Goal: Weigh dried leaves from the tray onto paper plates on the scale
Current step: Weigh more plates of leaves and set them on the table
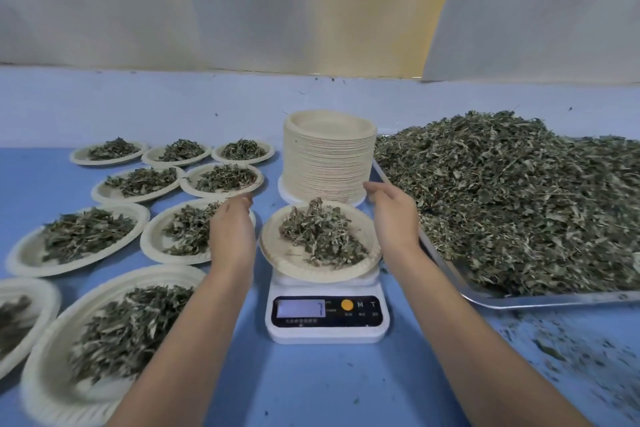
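- Dried leaves [322,236]: one portion is lying heaped on the paper plate [311,274], and the plate is sitting on the scale [325,334].
- Bulk stock [519,201]: it is lying piled high in the tray [519,302], just right of the scale.
- Left hand [232,229]: it is hovering just beside the plate's left rim with fingers straight and grasping nothing. Whether it is touching the rim cannot be told.
- Right hand [391,215]: it is hovering by the plate's right rim with fingers extended toward the foot of the stack of empty plates [329,156]. It is likewise released and carrying no leaves.
- Display [300,308]: it is glowing, but the figure is too blurred to read.
- Filled plates [24,262]: several are lying in rows on the table [329,385] to the left, each carrying a similar heap.
- Step in hand, as judged: the portion is sitting for its reading, and both hands are flanking the plate as if getting ready to lift it.
- Next move, as judged: if the weight is right, both hands are needing to take opposite rims and keep the plate level on its way to the rows at left. A fresh plate from the stack is then wanted on the scale.
- Caution: the heap is standing loose and tall, so any tilt is risking spillage.
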Demonstrator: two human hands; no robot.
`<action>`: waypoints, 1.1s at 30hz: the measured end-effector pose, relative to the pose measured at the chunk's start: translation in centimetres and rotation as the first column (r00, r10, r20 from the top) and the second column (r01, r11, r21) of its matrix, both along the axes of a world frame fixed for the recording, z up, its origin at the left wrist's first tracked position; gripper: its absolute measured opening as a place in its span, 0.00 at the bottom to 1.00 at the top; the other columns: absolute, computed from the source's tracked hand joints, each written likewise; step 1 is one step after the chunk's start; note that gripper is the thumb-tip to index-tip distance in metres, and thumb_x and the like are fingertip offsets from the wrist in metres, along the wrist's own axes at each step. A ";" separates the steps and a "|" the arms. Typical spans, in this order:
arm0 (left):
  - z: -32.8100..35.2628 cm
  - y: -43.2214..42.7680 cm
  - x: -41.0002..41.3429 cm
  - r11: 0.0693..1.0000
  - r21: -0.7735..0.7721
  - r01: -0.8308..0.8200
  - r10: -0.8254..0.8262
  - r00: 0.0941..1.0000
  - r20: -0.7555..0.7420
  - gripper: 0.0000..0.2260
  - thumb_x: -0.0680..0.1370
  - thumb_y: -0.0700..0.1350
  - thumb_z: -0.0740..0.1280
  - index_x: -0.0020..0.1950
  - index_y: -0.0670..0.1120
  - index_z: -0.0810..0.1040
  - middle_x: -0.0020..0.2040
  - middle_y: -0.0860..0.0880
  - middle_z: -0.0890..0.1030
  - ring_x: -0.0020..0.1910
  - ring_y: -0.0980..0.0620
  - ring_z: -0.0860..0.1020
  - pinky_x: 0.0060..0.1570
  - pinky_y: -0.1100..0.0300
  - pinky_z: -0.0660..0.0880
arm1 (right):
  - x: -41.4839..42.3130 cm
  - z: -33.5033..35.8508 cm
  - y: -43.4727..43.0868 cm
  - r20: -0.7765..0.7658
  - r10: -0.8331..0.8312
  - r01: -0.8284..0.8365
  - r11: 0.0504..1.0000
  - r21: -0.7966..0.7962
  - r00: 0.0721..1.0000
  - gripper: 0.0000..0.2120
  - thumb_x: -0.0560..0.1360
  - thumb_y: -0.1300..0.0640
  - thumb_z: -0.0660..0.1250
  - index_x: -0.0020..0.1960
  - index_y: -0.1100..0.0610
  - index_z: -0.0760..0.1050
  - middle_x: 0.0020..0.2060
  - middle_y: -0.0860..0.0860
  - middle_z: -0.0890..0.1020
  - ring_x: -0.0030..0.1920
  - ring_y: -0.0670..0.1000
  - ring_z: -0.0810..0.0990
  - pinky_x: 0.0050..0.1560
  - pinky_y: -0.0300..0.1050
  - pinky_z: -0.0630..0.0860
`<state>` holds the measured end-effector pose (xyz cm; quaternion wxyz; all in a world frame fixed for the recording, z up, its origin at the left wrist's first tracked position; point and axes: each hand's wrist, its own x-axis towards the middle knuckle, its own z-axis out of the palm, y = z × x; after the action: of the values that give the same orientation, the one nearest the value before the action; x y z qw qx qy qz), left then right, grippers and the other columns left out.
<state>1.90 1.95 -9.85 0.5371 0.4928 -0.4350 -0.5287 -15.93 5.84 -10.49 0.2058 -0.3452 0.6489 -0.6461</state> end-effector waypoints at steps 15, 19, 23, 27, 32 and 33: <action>-0.1 -0.7 0.3 0.999 0.028 0.047 -0.048 0.997 0.053 0.15 0.78 0.34 0.59 0.63 0.45 0.75 0.56 0.50 0.77 0.53 0.53 0.75 0.58 0.55 0.68 | 1.8 1.2 -0.1 0.225 0.090 -0.068 0.992 -0.103 0.970 0.16 0.75 0.69 0.59 0.46 0.51 0.80 0.51 0.48 0.82 0.54 0.47 0.79 0.56 0.41 0.74; 1.0 -1.8 2.1 0.998 0.070 -0.003 0.005 1.000 -0.029 0.19 0.77 0.29 0.57 0.63 0.44 0.76 0.58 0.48 0.78 0.59 0.47 0.76 0.64 0.47 0.70 | 3.5 2.6 -1.2 0.182 0.133 -0.112 0.986 -0.124 0.974 0.14 0.75 0.70 0.60 0.52 0.56 0.79 0.46 0.47 0.81 0.45 0.43 0.78 0.51 0.36 0.75; 2.6 -3.6 4.9 0.991 0.035 -0.130 0.131 0.991 -0.033 0.20 0.76 0.27 0.56 0.63 0.41 0.76 0.60 0.48 0.78 0.61 0.49 0.73 0.67 0.53 0.65 | 6.0 3.6 -2.8 0.196 0.223 -0.222 0.975 -0.027 0.955 0.13 0.74 0.70 0.62 0.56 0.61 0.77 0.46 0.54 0.78 0.50 0.53 0.77 0.50 0.47 0.77; 4.3 -5.6 8.6 0.965 0.001 -0.263 0.263 0.964 -0.050 0.19 0.77 0.28 0.55 0.61 0.43 0.76 0.58 0.47 0.77 0.55 0.51 0.71 0.57 0.56 0.64 | 9.5 4.3 -4.4 0.337 0.371 -0.421 0.903 0.085 0.865 0.05 0.75 0.69 0.61 0.42 0.64 0.74 0.38 0.60 0.76 0.36 0.56 0.77 0.34 0.46 0.79; 5.4 -8.5 13.4 0.943 0.017 -0.333 0.334 0.942 -0.031 0.09 0.77 0.34 0.60 0.43 0.44 0.76 0.41 0.46 0.74 0.44 0.48 0.70 0.44 0.56 0.66 | 14.5 5.0 -8.2 0.381 0.380 -0.449 0.887 0.107 0.843 0.04 0.77 0.70 0.61 0.51 0.68 0.72 0.38 0.60 0.79 0.28 0.52 0.80 0.23 0.41 0.77; 5.4 -9.1 14.3 0.946 0.022 -0.324 0.325 0.946 -0.023 0.09 0.77 0.35 0.61 0.38 0.44 0.73 0.38 0.45 0.72 0.43 0.48 0.69 0.44 0.55 0.67 | 15.5 5.1 -9.2 0.392 0.369 -0.440 0.892 0.104 0.842 0.04 0.77 0.70 0.60 0.51 0.67 0.71 0.40 0.60 0.78 0.31 0.53 0.80 0.22 0.42 0.77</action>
<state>16.24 -7.13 -4.43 0.6179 0.5554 -0.3361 -0.4435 -0.41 -3.38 -5.34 0.4859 -0.3284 0.5704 -0.5751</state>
